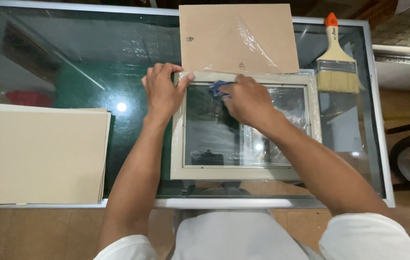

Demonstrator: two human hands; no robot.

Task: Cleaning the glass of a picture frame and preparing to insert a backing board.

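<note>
A cream picture frame [243,172] with a glass pane lies flat on the glass table [70,58]. My left hand [162,91] rests on the frame's top-left corner, fingers spread and pressing down. My right hand [246,100] is closed around a small blue thing [217,88], mostly hidden by the fingers, and holds it against the pane near the upper edge. Clear plastic film [282,113] lies crumpled over the right half of the pane.
A brown backing board [214,29] with small metal hangers lies just beyond the frame. A wide paintbrush [337,60] with an orange-tipped handle lies at the right. A stack of tan boards [36,154] covers the table's left front. The metal table rim [378,120] runs along the right.
</note>
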